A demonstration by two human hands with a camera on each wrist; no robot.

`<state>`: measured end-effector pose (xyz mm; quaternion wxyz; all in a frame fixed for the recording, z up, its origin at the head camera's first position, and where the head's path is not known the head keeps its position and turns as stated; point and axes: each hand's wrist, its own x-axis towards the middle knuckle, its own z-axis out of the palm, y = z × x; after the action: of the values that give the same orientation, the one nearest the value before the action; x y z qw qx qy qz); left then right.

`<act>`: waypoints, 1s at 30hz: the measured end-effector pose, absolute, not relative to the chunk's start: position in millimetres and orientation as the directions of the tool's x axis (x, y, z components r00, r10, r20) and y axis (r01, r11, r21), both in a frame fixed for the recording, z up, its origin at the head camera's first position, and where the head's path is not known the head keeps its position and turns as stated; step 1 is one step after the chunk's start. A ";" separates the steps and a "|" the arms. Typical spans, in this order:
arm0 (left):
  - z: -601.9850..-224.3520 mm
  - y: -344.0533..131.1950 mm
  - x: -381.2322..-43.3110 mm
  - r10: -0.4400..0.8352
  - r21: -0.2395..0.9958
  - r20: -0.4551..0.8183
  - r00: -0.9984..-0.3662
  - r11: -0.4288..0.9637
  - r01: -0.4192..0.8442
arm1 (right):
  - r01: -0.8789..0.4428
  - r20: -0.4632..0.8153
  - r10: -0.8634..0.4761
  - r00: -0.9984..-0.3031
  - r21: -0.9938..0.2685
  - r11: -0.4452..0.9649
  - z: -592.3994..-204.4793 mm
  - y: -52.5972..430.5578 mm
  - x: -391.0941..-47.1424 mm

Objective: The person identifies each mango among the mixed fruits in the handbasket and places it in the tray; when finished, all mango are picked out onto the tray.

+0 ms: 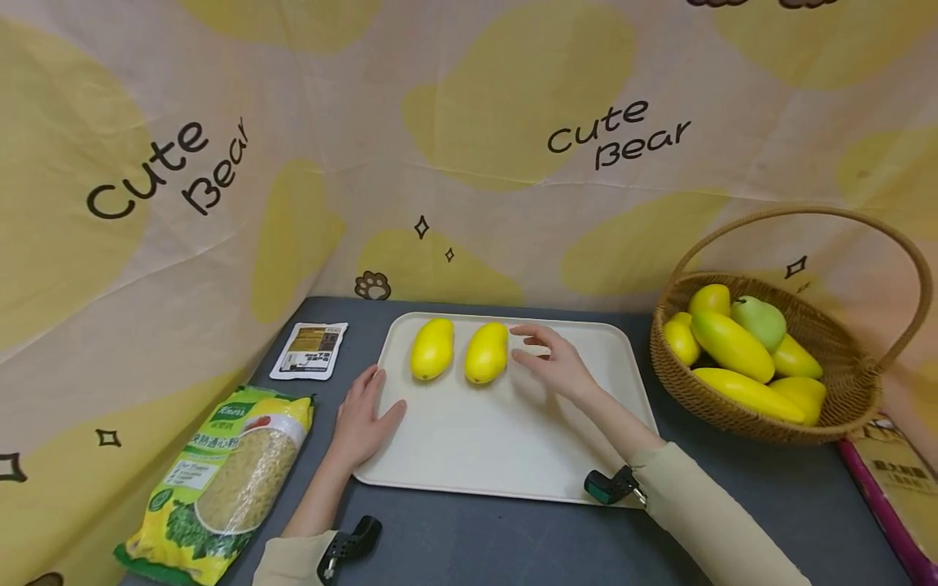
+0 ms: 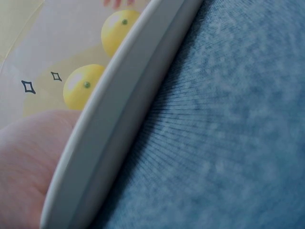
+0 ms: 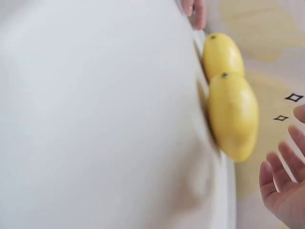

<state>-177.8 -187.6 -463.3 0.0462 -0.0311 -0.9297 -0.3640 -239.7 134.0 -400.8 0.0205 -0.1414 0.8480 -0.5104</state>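
Observation:
Two yellow mangoes, a left one point(image 1: 432, 348) and a right one point(image 1: 487, 352), lie side by side on a white tray point(image 1: 469, 439). My left hand point(image 1: 364, 419) rests at the tray's left edge, thumb spread over the rim; the left wrist view shows this hand point(image 2: 33, 162) against the tray's side point(image 2: 114, 105). Just right of the right mango, my right hand point(image 1: 553, 362) hovers above the tray with loosely bent fingers and holds nothing. In the right wrist view a gap shows between the nearer mango point(image 3: 233, 117) and that hand point(image 3: 288, 183).
A wicker basket point(image 1: 740, 423) with a tall handle stands at the right, holding several mangoes and a green pear point(image 1: 759, 323). On the left lie a pasta bag point(image 1: 227, 480) and a small white packet point(image 1: 309, 351). A purple-edged package point(image 1: 897, 480) lies at the far right.

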 end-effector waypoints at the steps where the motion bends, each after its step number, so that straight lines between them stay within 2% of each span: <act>1: -463.5 -187.5 -178.0 0.027 0.673 0.106 -0.994 0.734 0.092 | -0.223 0.115 -0.261 -0.958 -0.872 0.436 -394.9 139.9 -235.5; 7: -464.2 -188.0 -178.4 0.034 0.671 0.110 -0.993 0.735 0.099 | -0.307 0.150 -0.339 -0.929 -0.824 0.476 -354.8 180.9 -211.3; 15: -464.7 -187.2 -178.6 0.038 0.667 0.126 -0.991 0.736 0.114 | -0.379 0.153 -0.378 -0.913 -0.659 0.650 -303.7 253.8 -191.4; 24: -462.0 -188.5 -178.8 0.035 0.671 0.113 -0.993 0.734 0.102 | -0.443 0.123 -0.431 -0.894 -0.390 0.807 -270.6 327.5 -206.2; 30: -462.7 -186.6 -178.0 0.040 0.673 0.109 -0.993 0.732 0.104 | -0.394 0.007 -0.410 -0.912 -0.294 0.871 -273.3 357.1 -219.2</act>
<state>-178.0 -186.6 -462.7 0.0434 -0.0388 -0.9295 -0.3641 -219.2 357.1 -273.3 0.0279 -0.2077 0.9669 -0.1458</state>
